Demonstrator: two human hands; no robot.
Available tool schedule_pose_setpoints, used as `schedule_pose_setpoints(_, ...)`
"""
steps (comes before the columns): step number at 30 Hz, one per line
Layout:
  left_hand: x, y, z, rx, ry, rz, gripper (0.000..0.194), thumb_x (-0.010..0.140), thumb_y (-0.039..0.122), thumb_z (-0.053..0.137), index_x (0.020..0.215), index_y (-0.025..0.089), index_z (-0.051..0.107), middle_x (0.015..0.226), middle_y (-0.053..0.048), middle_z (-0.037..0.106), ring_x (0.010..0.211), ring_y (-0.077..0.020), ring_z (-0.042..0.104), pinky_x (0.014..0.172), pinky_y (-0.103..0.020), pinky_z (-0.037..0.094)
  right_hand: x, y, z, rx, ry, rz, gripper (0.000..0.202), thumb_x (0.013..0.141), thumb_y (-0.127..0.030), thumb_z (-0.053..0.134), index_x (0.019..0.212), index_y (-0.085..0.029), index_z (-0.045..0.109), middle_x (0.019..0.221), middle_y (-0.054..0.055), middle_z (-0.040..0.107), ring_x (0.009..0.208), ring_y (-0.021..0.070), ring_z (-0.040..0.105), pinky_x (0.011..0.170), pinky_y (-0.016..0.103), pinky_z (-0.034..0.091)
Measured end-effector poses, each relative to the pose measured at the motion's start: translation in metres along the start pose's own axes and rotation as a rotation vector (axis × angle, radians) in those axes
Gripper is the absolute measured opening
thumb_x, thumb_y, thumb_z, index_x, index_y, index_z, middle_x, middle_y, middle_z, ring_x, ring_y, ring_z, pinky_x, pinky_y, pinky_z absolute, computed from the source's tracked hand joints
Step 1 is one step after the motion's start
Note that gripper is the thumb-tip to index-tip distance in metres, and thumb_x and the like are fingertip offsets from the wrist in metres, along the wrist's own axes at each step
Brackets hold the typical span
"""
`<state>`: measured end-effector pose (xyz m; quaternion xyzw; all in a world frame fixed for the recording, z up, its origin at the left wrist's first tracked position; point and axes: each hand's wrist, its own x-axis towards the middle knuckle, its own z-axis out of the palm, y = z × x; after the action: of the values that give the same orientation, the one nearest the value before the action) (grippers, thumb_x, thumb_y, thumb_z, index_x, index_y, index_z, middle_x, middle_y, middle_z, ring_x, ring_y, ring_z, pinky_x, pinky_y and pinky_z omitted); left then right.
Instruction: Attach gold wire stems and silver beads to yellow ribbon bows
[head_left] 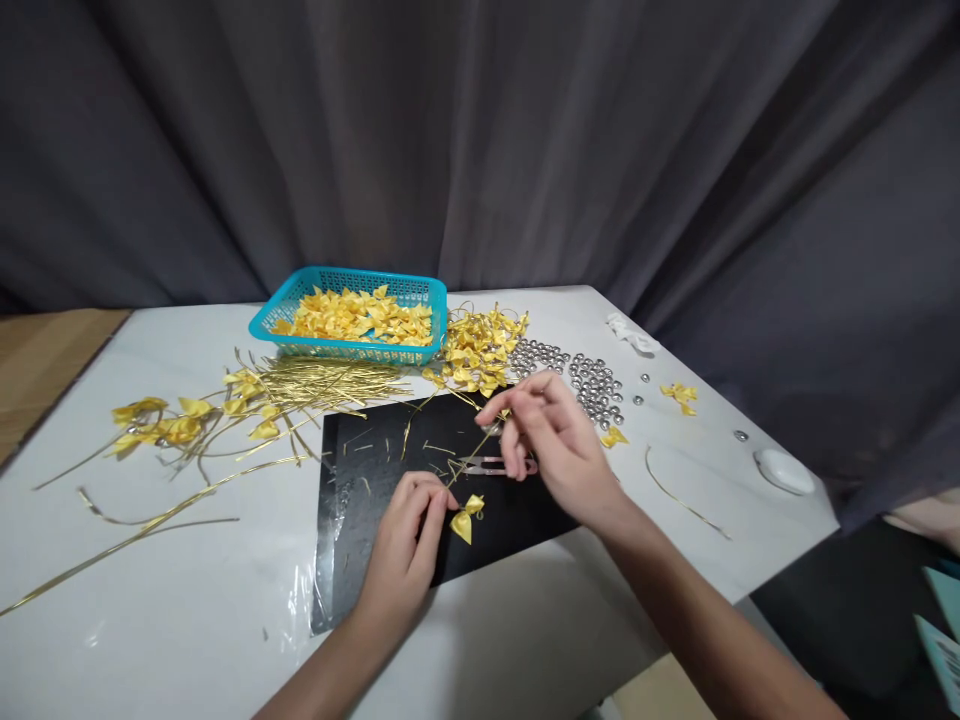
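My left hand [405,545] is closed in a pinch over the black mat [360,560], gripping a gold cord [466,465] close to a small yellow ribbon bow [465,522]. The bow hangs just right of those fingertips. From there the cord runs up and right to my right hand [559,440], whose thumb and index finger pinch its upper end. A yellow piece shows partly behind the right fingers; most of it is hidden. Below the right hand, thread snips [486,466] with pinkish handles lie on the mat, partly covered. Short cord scraps are scattered around.
A blue basket [349,350] of yellow bows stands at the back. Gold cords [330,384] lie before it; corded bows [480,345] and silver domed pieces [596,385] are to its right. Corded bows [180,428] spread left. A white rounded object [784,470] lies near the right edge.
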<state>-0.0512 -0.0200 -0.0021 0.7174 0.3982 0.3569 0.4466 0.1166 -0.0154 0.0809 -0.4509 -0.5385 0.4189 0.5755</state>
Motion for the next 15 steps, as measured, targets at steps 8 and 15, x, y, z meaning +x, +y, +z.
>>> schedule_pose_setpoints(8, 0.002, 0.001, 0.003, 0.133, -0.206, -0.110, 0.029, 0.093, 0.030, 0.028, 0.084, 0.019, 0.053, 0.108, -0.011, 0.047, 0.108, -0.0247, 0.051, 0.089, -0.039, 0.037, 0.005, -0.055, -0.028, -0.081, 0.105, -0.262, 0.011, 0.094, -0.028, 0.048, 0.086, -0.021, 0.047, 0.072, -0.001, 0.067, 0.029, 0.0009, 0.034, 0.029, 0.018, 0.021)
schedule_pose_setpoints(15, 0.002, -0.001, 0.001, 0.045, -0.153, -0.113, 0.020, 0.090, 0.029, 0.038, 0.086, 0.019, 0.055, 0.106, -0.010, 0.057, 0.102, -0.0232, 0.055, 0.087, -0.037, 0.039, 0.007, -0.066, -0.036, -0.152, 0.198, -0.437, 0.006, 0.091, -0.022, 0.053, 0.086, -0.019, 0.051, 0.064, 0.000, 0.064, 0.034, 0.0062, 0.047, 0.032, 0.021, 0.034)
